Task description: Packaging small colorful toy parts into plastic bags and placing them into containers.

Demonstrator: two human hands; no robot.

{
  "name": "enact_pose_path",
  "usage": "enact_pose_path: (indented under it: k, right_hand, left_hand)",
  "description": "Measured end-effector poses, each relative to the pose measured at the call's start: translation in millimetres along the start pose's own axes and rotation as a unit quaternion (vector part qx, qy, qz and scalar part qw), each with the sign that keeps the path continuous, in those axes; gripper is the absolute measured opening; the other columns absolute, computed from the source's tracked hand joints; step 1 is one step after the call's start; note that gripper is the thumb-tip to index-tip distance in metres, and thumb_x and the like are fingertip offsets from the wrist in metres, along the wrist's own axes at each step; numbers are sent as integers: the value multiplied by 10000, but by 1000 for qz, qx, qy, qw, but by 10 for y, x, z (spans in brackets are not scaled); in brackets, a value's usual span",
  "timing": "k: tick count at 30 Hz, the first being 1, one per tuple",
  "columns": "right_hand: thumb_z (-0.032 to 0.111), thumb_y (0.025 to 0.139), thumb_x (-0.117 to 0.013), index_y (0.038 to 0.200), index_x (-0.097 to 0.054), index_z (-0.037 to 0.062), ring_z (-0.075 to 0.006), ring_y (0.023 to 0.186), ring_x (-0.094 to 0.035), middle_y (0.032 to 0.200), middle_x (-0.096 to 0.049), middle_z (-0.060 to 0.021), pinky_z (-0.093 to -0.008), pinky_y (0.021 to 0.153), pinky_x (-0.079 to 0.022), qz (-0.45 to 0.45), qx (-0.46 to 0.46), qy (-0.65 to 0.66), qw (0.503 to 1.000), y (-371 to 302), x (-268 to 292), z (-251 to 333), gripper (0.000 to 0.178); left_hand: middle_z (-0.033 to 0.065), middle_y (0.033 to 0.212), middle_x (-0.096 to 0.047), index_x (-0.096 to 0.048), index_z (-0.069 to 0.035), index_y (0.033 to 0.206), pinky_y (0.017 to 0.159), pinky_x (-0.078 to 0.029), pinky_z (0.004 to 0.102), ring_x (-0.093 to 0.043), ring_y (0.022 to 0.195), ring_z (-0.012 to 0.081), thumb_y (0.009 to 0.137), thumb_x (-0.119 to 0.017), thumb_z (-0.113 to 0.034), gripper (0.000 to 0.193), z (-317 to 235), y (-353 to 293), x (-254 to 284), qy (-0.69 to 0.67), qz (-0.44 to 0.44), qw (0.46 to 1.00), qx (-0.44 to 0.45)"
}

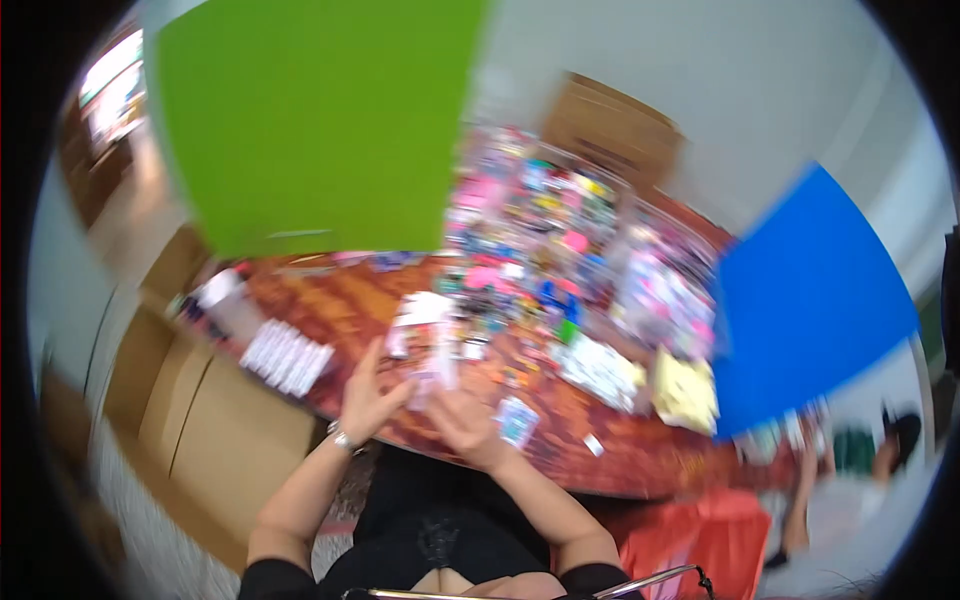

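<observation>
Both hands are over the near edge of a red-brown patterned table, blurred by motion. My left hand [370, 397] has its thumb and forefinger apart, the thumb beside a small pinkish see-through plastic packet [430, 378]. From the other side my right hand [465, 425] reaches to the same packet with its fingers stretched out; whether they touch it is too blurred to tell. Just beyond the packet are white cards or papers [422, 308]. A small pale blue printed packet [517, 421] lies to the right of my right hand.
Heaped small colourful items [540, 230] fill the table's back. White packets [287, 357] lie in rows at left, above an open cardboard box [230, 430]. A silvery packet [600, 372] and yellow bundle [685, 391] lie right. Green [315, 120] and blue [815, 310] panels flank the table.
</observation>
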State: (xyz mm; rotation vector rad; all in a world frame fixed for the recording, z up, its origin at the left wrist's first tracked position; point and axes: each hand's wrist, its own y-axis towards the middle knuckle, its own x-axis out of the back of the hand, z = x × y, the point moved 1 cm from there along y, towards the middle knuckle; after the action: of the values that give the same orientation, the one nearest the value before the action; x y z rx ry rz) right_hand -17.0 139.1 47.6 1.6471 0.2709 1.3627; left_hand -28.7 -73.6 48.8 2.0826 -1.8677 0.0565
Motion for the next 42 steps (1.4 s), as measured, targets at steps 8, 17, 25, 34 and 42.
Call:
enact_pose_path:
  k: [8, 17, 25, 34, 42]
  right_hand:
    - [91, 782, -622, 998, -689, -61, -315, 1187, -613, 1203, -626, -169, -385, 989, -553, -29, 6, -65, 997, -448, 120, 286, 273]
    - [93, 767, -608, 982, -680, -62, -283, 1156, -616, 1228, -612, -160, -337, 963, -555, -55, -31, -57, 996, -599, 244, 494, 274]
    - [126, 809, -641, 1007, -668, -63, -313, 1171, -608, 1265, -597, -177, -385, 960, -555, -95, -46, -40, 994, -685, 218, 631, 275]
    - [169, 844, -709, 1097, -688, 75, -334, 1203, -586, 1298, -594, -156, -444, 950, -533, -204, -70, 28, 976, -391, 730, 544, 271]
    - [516, 1006, -523, 1561, -342, 232, -262, 1241, -518, 1621, -292, -94, -443, 790, -538, -476, -129, 584, 645, -47, 2679, 415, 649]
  left_hand:
    - [24, 1167, -588, -458, -26, 1407, 803, -487, 250, -594, 1022, 123, 969, -666, -161, 504, -10, -34, -509, -199, 77, 960, 179]
    - [59, 1181, -530, -367, -6, 1482, 832, -479, 257, -559, 984, 127, 918, -707, -60, 661, -21, -140, -631, -153, 129, 970, 138]
    - [149, 1371, -536, -394, -7, 1457, 974, -485, 339, -577, 1225, 240, 921, -658, -34, 598, -136, -289, -535, -139, 161, 971, 108]
    - [119, 1298, -588, -421, -9, 1432, 946, -511, 341, -588, 1193, 218, 890, -703, -47, 612, -250, -437, -320, -125, 53, 986, 98]
    - [78, 1185, -527, -375, -49, 1400, 851, -550, 328, -606, 1006, 155, 739, -870, -64, 826, -591, -713, -549, -146, 104, 979, 96]
